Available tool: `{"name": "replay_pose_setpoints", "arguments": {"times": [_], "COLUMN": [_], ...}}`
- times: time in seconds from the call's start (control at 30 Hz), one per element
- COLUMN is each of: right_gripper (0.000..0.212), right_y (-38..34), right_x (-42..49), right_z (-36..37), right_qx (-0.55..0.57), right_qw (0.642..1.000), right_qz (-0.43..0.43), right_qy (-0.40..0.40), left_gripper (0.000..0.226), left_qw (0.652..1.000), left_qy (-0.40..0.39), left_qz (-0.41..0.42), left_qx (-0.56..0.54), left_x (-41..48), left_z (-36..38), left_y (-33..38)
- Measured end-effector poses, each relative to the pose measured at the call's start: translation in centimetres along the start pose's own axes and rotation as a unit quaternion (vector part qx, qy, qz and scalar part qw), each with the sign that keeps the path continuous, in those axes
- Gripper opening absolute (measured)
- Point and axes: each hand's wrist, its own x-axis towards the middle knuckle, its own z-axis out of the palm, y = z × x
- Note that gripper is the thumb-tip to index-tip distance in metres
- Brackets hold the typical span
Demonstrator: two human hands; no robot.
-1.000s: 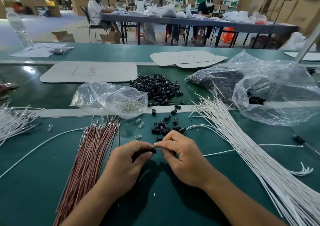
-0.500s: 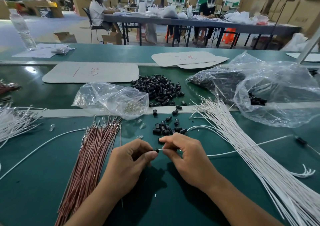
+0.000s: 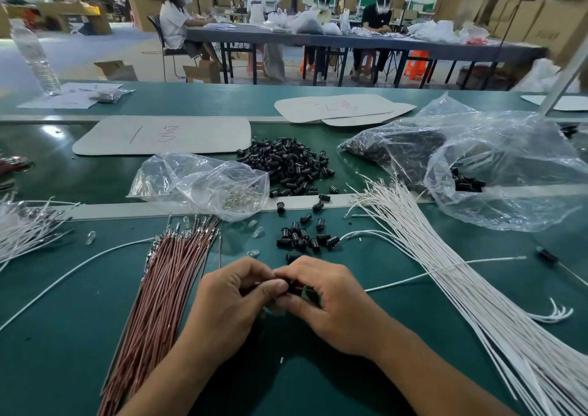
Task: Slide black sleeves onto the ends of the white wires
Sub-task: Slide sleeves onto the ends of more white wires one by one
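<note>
My left hand [image 3: 234, 301] and my right hand [image 3: 331, 301] meet fingertip to fingertip low in the middle of the green table [image 3: 63, 352]. Between them a small black sleeve [image 3: 294, 288] shows, pinched by my left thumb and fingers. My right hand grips a single white wire [image 3: 429, 272] that runs off to the right; its end is hidden in my fingers. A few loose black sleeves [image 3: 302, 235] lie just beyond my hands, with a bigger pile [image 3: 286, 164] farther back. A thick bundle of white wires [image 3: 461, 272] fans along the right.
A bundle of brown wires [image 3: 159, 301] lies left of my hands. A clear bag of small metal parts [image 3: 203, 183] sits behind it, a large plastic bag [image 3: 493, 167] at the right. More white wires [image 3: 25, 228] lie far left. Cardboard sheets [image 3: 165, 135] lie farther back.
My hands have closed together. The gap where the bare wire tip showed between them is gone, and the sleeve now sits between both sets of fingertips.
</note>
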Motion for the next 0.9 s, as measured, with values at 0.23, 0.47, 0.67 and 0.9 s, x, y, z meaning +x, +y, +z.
{"name": "replay_pose_setpoints", "arguments": {"times": [0.23,0.47,0.67,0.9], "right_gripper": [0.017,0.019,0.018,0.022], "right_y": [0.7,0.9,-1.4,-3.5], "right_x": [0.0,0.1,0.5,-0.6], "right_z": [-1.4,-2.8,0.1,4.3], "right_qx": [-0.084,-0.177,-0.160,-0.190], "right_qw": [0.995,0.978,0.980,0.955], "right_qz": [-0.006,-0.009,-0.087,-0.203], "right_qy": [0.059,0.111,0.080,-0.106], "left_gripper": [0.023,0.026,0.024,0.014], "left_qw": [0.970,0.831,0.950,0.959], "left_qy": [0.099,0.227,-0.057,0.119], "left_qz": [0.071,0.015,0.127,0.047], "left_qx": [0.210,0.508,0.281,0.254], "left_x": [0.9,1.5,0.0,1.2], "left_z": [-2.9,-7.9,-0.3,-3.0], "left_y": [-0.1,-0.2,1.9,0.3]}}
